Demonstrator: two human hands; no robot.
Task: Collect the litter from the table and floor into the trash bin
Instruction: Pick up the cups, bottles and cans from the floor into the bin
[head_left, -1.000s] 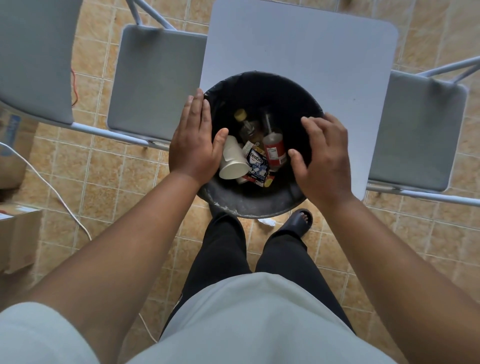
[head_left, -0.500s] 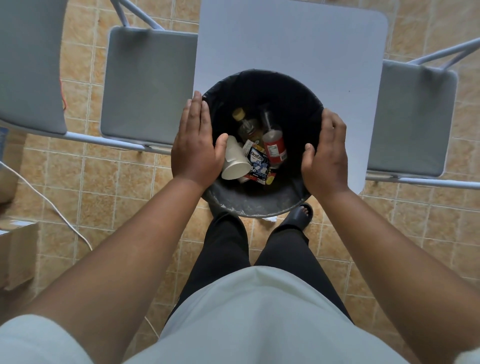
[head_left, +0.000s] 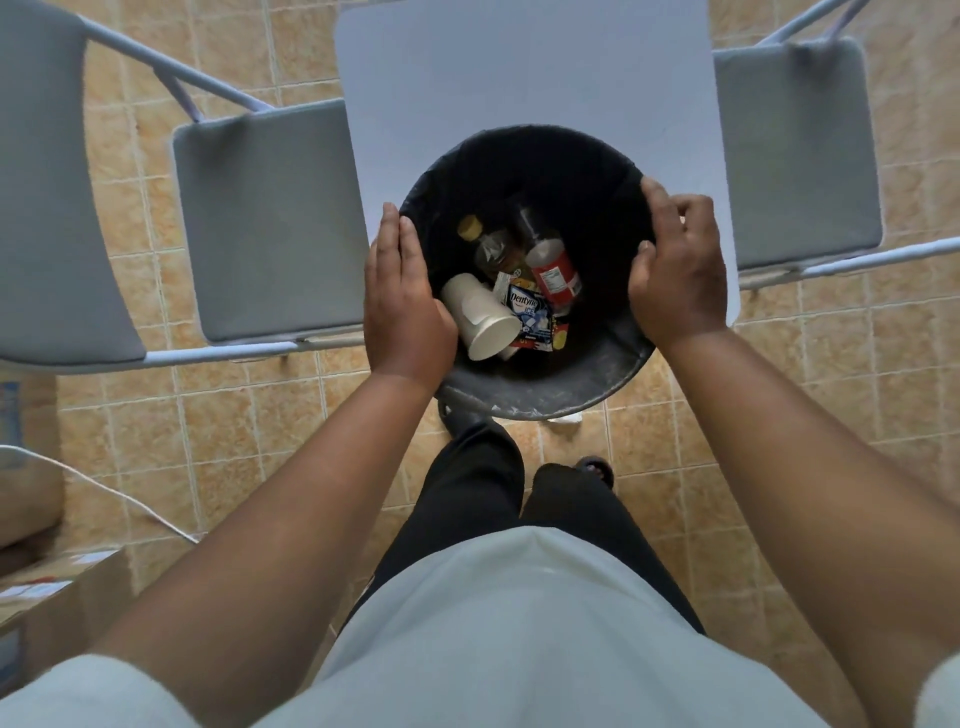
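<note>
A black trash bin (head_left: 540, 395) with a dark liner sits at the near edge of the white table (head_left: 519, 67). Inside lie a white paper cup (head_left: 480, 314), a blue gum wrapper (head_left: 530, 309), a red-labelled bottle (head_left: 553, 267) and a yellow-capped bottle (head_left: 485, 244). My left hand (head_left: 402, 306) lies flat against the bin's left rim, fingers together. On the right rim, my right hand (head_left: 675, 270) curls its fingers over the edge and grips it.
Grey folding chairs stand left (head_left: 270, 218) and right (head_left: 795, 145) of the table. A white scrap (head_left: 563, 418) lies on the tiled floor under the bin. A white cable (head_left: 104, 488) and cardboard boxes (head_left: 47, 597) are at the left. My legs stand below.
My right hand slid outward along the rim and curled its fingers over it. The left hand stayed on the left rim. The view shifted, with the bin now further right in the frame.
</note>
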